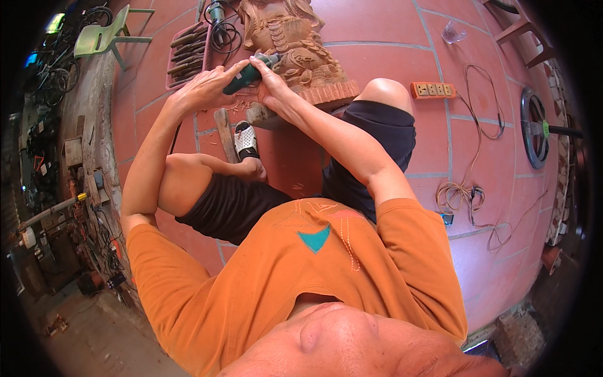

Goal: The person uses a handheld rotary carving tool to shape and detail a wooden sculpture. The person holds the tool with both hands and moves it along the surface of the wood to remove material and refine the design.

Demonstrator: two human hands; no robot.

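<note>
A green die grinder [244, 78] with a grey nose lies between my two hands, its tip pointing up and right at a carved wooden sculpture [298, 53]. My left hand [210, 87] is closed around the grinder's rear and side. On its other side my right hand [271, 87] grips it, thumb along the top near the nose; the other fingers are partly hidden beneath. The sculpture stands just past my knees, with deep relief on its surface. Whether the tip touches the wood I cannot tell.
A pink tray [188, 56] of chisels lies left of the sculpture, beside another green power tool [216, 14] with a black cord. An orange power strip [433, 90] and coiled cable [460, 198] lie on the right. A green chair [107, 36] stands far left.
</note>
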